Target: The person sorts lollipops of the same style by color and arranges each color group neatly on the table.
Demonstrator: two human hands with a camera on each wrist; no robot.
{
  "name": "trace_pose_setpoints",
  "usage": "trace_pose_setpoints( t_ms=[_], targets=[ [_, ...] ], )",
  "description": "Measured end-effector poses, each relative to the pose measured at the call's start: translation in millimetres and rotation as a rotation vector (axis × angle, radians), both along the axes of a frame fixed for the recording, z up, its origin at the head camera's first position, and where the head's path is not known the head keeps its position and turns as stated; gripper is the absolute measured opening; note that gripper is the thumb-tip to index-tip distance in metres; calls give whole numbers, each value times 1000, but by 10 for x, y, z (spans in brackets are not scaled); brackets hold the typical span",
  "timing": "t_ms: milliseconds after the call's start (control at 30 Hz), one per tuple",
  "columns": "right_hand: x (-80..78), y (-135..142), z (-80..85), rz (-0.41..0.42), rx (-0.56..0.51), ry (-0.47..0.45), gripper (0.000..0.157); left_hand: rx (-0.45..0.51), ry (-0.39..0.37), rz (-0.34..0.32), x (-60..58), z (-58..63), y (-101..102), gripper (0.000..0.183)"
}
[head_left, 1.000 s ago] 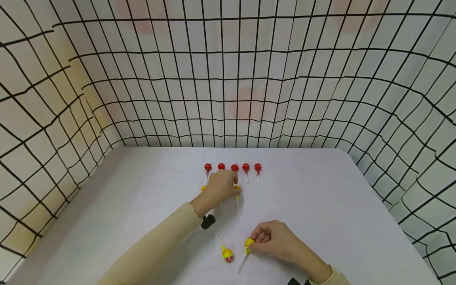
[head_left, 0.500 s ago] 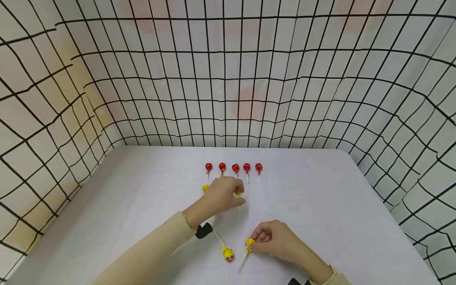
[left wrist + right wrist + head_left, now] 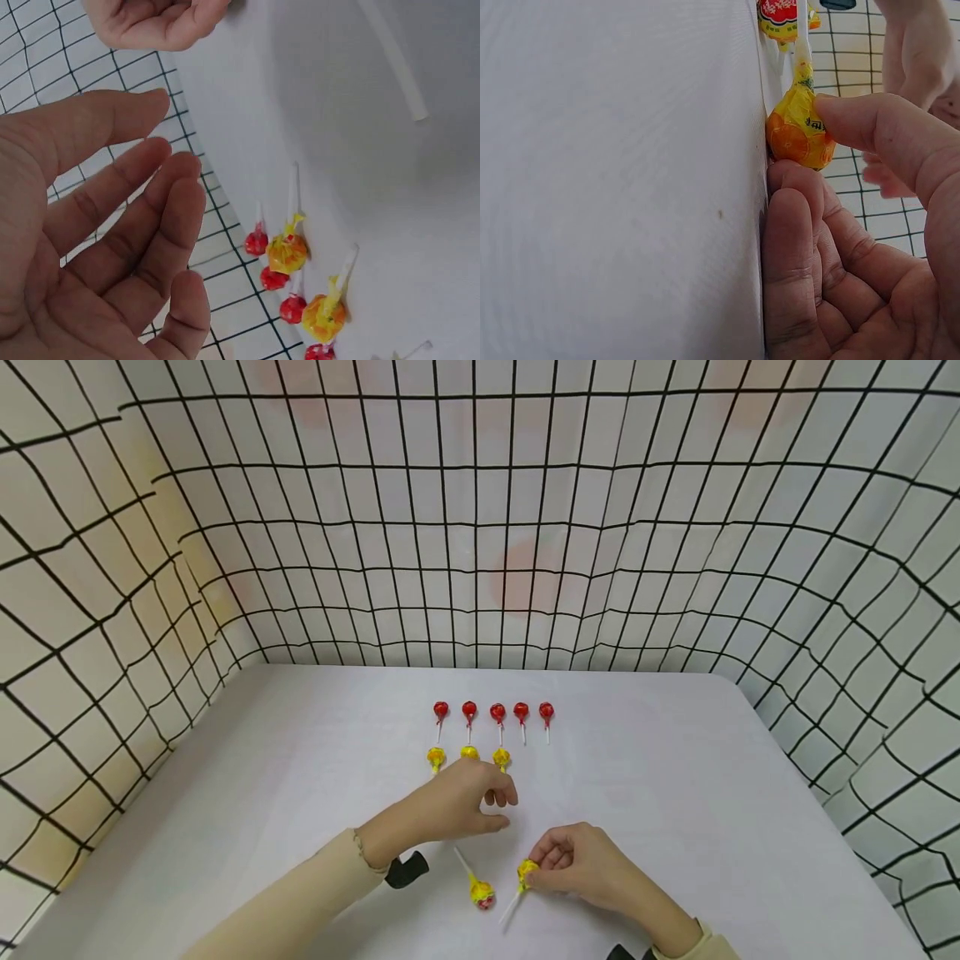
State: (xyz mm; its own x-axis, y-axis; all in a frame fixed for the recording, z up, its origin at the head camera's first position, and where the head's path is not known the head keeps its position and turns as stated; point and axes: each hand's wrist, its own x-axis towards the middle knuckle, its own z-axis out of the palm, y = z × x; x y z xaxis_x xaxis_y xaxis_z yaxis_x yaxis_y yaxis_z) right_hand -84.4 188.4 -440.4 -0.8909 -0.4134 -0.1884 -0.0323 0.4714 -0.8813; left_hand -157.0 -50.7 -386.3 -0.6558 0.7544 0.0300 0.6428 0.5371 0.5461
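Observation:
My right hand (image 3: 588,868) pinches a yellow-wrapped lollipop (image 3: 799,131) by its candy head between thumb and fingers, close over the white table. Its stick points toward me in the head view. Left of it lies another yellow lollipop (image 3: 482,893) with its stick pointing away. My left hand (image 3: 457,800) hovers over the table with relaxed fingers and nothing between them, as the left wrist view (image 3: 127,217) also shows. Just beyond it are three yellow lollipops (image 3: 436,758) in a row, their sticks partly hidden by that hand. Behind them runs a row of several red lollipops (image 3: 498,713).
A white cloth covers the table (image 3: 660,760). White walls with a black grid (image 3: 480,527) enclose its back and both sides. A black wrist device (image 3: 407,869) sits below my left sleeve.
My left hand has drawn back toward me from the yellow row, its fingers parting, leaving the third yellow lollipop lying there. My right hand keeps its pinch on the lollipop in place.

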Motion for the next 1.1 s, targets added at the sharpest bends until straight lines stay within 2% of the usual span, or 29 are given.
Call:
trace_pose_setpoints(
  t_ms=[167,567,933,1100],
  targets=[
    [3,-3,2,-5,6,-3,19,-29,-55,-32,61,-7,-80,18],
    [-6,-2,-5,-10,10,-16,19,-66,-122,-139,187,-68,-211,19],
    [-8,5,-22,-9,12,-7,20,-84,-213,-182,259,-153,-286,21],
    [-15,7,-23,-10,10,-10,20,-73,-228,-204,284,-180,-286,20]
  ],
)
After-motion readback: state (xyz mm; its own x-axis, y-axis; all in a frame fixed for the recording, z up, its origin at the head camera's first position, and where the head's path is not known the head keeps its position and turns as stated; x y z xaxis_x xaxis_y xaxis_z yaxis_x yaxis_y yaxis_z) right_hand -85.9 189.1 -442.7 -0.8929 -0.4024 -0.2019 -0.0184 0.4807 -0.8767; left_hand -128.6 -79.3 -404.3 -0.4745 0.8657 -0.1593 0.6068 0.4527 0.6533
